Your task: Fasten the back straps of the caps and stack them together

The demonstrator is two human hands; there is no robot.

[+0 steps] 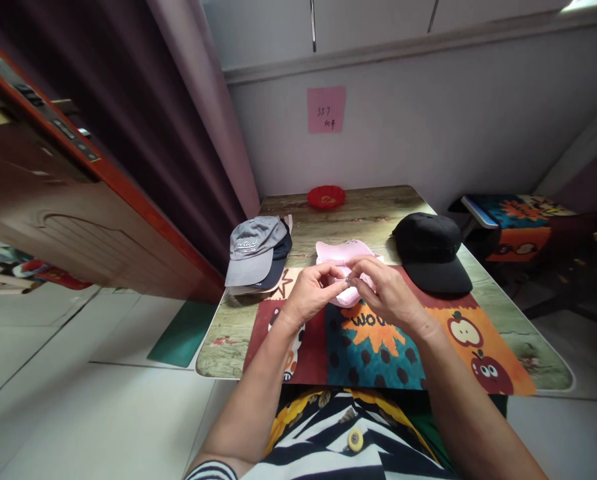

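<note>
A pale pink cap (342, 251) lies on the table in front of me, its near part covered by my fingers. My left hand (318, 287) is closed in a pinch at the cap's near edge. From the other side, my right hand (381, 287) also pinches there, its fingertips nearly meeting the left ones. A tiny dark piece shows between the fingertips, too small to make out. To the left, a grey cap (256, 243) is stacked on a navy cap (280, 257). On the right rests a black cap (431, 250), brim toward me.
A patterned mat (378, 373) covers the front of the wood-look table (223, 347). At the back sits a red dish (326, 197), below a pink note (326, 110) on the wall. A door (128, 220) and curtain stand left; another mat-covered surface (523, 220) is right.
</note>
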